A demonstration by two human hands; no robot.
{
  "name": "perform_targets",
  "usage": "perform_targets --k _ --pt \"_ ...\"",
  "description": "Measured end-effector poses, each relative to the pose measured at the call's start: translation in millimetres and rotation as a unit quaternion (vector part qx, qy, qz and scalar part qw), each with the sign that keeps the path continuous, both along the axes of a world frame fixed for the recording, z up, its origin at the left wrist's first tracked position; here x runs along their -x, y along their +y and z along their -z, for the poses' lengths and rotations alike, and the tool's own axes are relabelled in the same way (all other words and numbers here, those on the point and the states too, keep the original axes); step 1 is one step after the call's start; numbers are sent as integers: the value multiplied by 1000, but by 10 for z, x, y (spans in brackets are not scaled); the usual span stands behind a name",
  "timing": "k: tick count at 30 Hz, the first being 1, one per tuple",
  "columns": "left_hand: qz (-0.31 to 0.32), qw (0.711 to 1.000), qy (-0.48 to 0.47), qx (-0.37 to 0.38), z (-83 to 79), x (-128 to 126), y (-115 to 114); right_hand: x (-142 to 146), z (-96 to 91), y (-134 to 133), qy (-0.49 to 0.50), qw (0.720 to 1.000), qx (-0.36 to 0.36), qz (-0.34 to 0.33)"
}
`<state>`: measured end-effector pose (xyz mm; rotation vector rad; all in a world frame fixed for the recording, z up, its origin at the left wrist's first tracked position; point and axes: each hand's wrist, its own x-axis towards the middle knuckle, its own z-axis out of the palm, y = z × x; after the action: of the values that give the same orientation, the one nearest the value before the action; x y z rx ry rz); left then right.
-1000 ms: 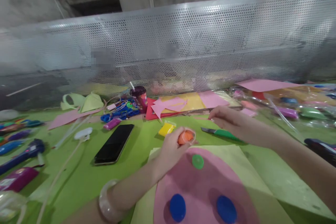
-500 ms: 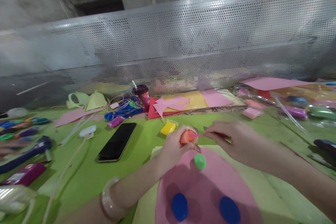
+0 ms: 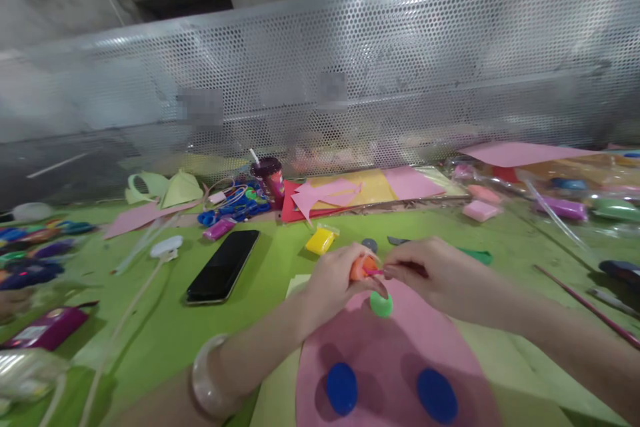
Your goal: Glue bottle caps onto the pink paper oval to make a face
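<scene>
My left hand (image 3: 334, 283) is closed round a small orange lump of clay (image 3: 362, 267), held just above the top of a pink paper oval (image 3: 385, 360). My right hand (image 3: 434, 273) pinches a thin pink stick (image 3: 374, 272) whose tip touches the orange lump. On the pink oval lie a green disc (image 3: 381, 305) and two blue discs (image 3: 341, 387). The oval rests on a pale green sheet (image 3: 505, 353). A white bangle (image 3: 206, 380) is on my left wrist.
A black phone (image 3: 223, 265) lies left of my hands, a yellow clay packet (image 3: 320, 240) behind them, a green-handled knife (image 3: 470, 255) to the right. Coloured papers (image 3: 360, 191), a small cup (image 3: 271, 181), markers (image 3: 30, 253) and a perforated metal screen (image 3: 380, 73) fill the far side.
My right hand has drawn back from the far papers to the orange lump, now holding the pink stick against it. My left hand stayed almost in place.
</scene>
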<state>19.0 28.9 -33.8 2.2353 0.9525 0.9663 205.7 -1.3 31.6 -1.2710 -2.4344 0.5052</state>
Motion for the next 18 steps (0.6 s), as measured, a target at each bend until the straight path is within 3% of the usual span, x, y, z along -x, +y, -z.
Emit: perform_targets --k 4,6,11,13,15,18 --pt "10 999 36 -39 5 -10 8 3 -14 44 38 993 116 -11" --pt "9 999 19 -36 3 -15 8 -6 -27 71 91 976 196 -26" --pt "7 998 -63 -5 -9 -3 9 4 39 106 282 868 408 -36" --pt "-2 995 -95 -11 -20 8 10 25 92 107 324 834 444 -43" --pt "-22 992 -121 -11 -37 16 8 32 136 119 344 819 457 -48" --pt "-49 987 -155 19 -63 16 -1 -10 142 166 353 832 426 -40"
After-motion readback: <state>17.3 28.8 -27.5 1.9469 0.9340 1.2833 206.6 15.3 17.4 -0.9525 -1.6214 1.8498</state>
